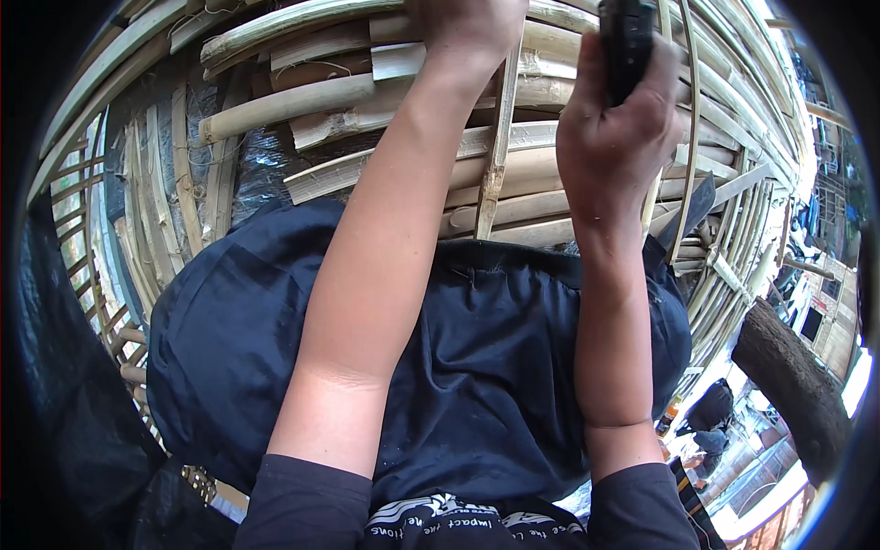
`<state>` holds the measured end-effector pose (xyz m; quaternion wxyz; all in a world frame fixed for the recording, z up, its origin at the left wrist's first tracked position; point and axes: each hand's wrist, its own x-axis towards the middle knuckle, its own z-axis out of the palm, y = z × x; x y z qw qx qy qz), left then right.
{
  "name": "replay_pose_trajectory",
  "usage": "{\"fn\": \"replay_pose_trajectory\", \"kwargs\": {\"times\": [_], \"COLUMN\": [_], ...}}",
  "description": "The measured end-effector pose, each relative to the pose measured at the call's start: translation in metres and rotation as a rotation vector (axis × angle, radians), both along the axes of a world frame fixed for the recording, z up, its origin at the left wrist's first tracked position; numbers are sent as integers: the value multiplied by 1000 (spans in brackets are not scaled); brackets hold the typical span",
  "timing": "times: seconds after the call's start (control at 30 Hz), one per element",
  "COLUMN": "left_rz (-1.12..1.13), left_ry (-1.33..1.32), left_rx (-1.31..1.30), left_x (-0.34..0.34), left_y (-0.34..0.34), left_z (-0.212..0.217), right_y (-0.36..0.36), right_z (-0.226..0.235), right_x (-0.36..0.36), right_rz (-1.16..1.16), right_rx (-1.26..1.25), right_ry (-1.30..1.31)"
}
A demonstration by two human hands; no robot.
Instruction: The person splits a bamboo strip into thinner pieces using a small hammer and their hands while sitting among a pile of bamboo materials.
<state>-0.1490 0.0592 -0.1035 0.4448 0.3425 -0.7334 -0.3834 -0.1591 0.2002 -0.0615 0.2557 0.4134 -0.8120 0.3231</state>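
Note:
My right hand (616, 128) is wrapped round a black, blocky object (629, 46) that rises from the fist to the upper edge of the head view. It looks like a tool or its handle, but its exact kind is unclear. My left hand (472, 23) reaches far forward over the split bamboo, and the upper edge cuts off its fingers. Beneath both hands lie overlapping split bamboo slats (532, 170), mostly running crosswise. A narrow bamboo strip (495, 151) runs lengthwise across them between my arms. Dark cloth (495, 348) covers my lap, close behind the slats.
Another thin strip (687, 137) crosses the slats at right. A dark blade-like piece (698, 203) lies near my right knee. Broken bamboo pieces (183, 174) stand over silvery sheeting at left. Black sheeting (64, 385) hangs at far left. A thick log (793, 376) and a bottle (670, 412) are at right.

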Motion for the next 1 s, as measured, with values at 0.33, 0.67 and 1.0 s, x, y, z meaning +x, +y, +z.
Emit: {"fn": "replay_pose_trajectory", "kwargs": {"times": [0.33, 0.67, 1.0], "left_rz": [20, -42, -20], "left_ry": [9, -87, -49], "left_rx": [-65, 136, 142], "left_x": [0, 3, 0], "left_y": [-5, -5, -2], "left_z": [-5, 3, 5], "right_y": [-2, -6, 0], "right_z": [-6, -16, -6], "right_x": [-6, -6, 1], "right_rz": [18, 38, 44], "right_rx": [9, 266, 172], "right_ry": [92, -17, -121]}}
